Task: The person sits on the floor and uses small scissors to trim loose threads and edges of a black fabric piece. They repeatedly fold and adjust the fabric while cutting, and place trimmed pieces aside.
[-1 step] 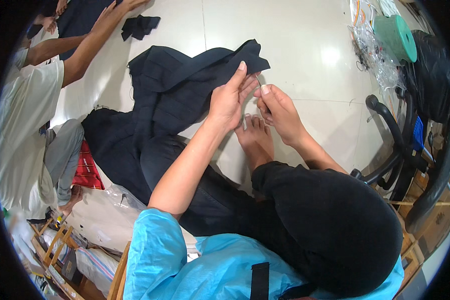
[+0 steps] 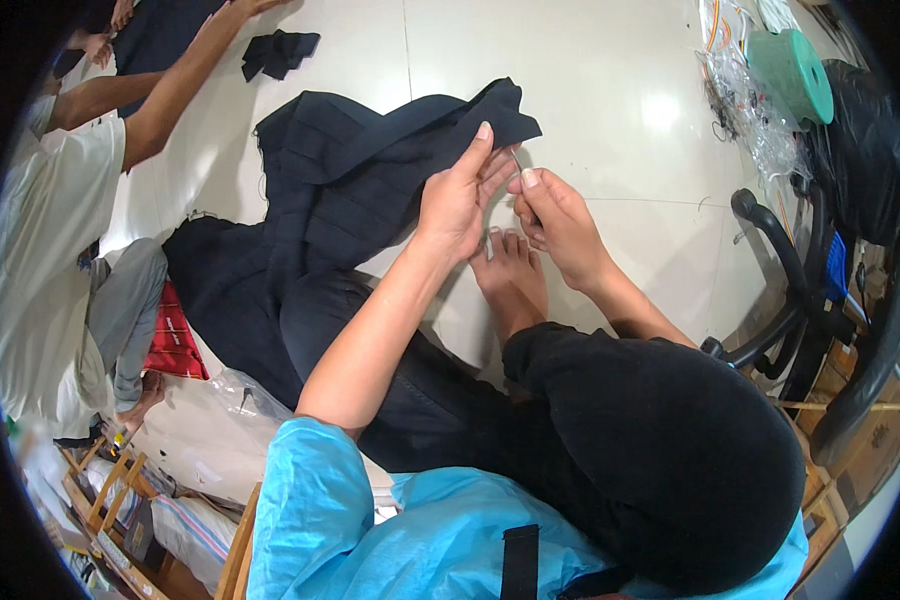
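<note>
My left hand (image 2: 462,200) is at the lower right corner of a dark navy cloth (image 2: 360,160), its thumb up and fingers curled at the cloth's edge. My right hand (image 2: 560,225), just right of it, pinches a thin metal piece (image 2: 516,158), too small to identify, whose tip reaches toward my left fingertips. The cloth spreads leftward over more dark fabric beside my black-clad leg. My bare foot (image 2: 510,275) rests on the floor beneath my hands.
At left a co-worker (image 2: 60,280) reaches over dark cloth; a red package (image 2: 175,340) lies nearby. A cloth scrap (image 2: 275,55) lies at top. At right are a green roll (image 2: 785,75), plastic bags (image 2: 750,120) and a black chair base (image 2: 800,310). Wooden frames (image 2: 120,480) stand at lower left.
</note>
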